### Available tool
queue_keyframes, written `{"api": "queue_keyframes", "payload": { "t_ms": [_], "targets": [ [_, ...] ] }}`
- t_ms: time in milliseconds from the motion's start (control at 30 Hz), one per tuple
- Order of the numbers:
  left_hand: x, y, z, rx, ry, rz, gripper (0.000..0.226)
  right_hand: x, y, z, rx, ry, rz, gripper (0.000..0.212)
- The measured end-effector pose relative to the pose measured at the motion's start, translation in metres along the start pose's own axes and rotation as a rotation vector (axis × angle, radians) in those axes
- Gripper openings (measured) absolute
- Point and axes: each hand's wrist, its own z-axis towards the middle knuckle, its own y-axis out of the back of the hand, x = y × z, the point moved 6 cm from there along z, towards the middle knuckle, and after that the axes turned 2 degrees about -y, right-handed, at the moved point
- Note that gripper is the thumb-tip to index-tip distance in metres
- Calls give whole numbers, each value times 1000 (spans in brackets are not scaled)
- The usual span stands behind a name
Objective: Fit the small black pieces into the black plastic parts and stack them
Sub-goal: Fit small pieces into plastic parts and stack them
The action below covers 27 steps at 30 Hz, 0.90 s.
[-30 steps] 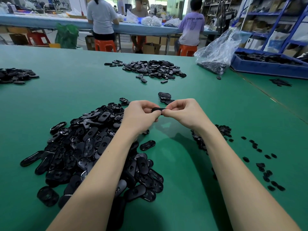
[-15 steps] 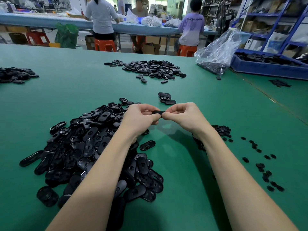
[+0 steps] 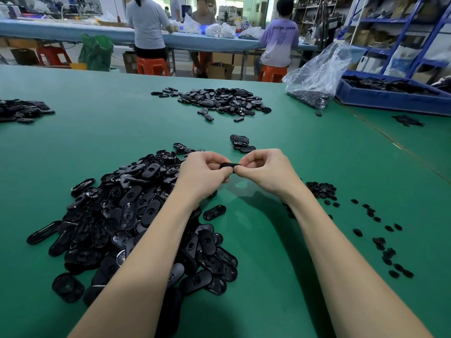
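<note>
Hands pinching black plastic part (image 3: 229, 165), left hand (image 3: 203, 175), right hand (image 3: 266, 170)

Your one camera sits on your head, looking forward and steeply down along both forearms at the green table (image 3: 256, 276). It is wide-angle: near the frame's centre your left hand (image 3: 202, 175) and right hand (image 3: 267, 170) appear close, while the table's straight edges bow. Farther ahead the view reaches a blue crate (image 3: 390, 101) and seated workers at another bench.
</note>
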Motion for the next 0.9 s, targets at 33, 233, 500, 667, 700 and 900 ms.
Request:
{"api": "queue_keyframes", "payload": {
  "t_ms": [33, 233, 500, 667, 700, 900],
  "targets": [
    [-2, 1, 0, -22, -26, 49, 11, 3, 0, -1, 11, 45, -11, 12],
    [-7, 4, 1, -76, -180, 232, 19, 10, 0, 0, -63, 276, -330, 20],
    [-8, 2, 1, 144, -284, 699, 15, -4, 22, 68, -264, 8, -441, 20],
    [-9, 3, 0, 243, -275, 775, 15, -10, 12, 101, -211, -102, -527, 25],
    [-10, 3, 1, 252, -272, 770, 13, -11, 11, 102, -203, -110, -526, 27],
    [-15, 3, 3, 309, -271, 795, 8, -2, 17, 75, -213, 2, -457, 22]
  ]
}}
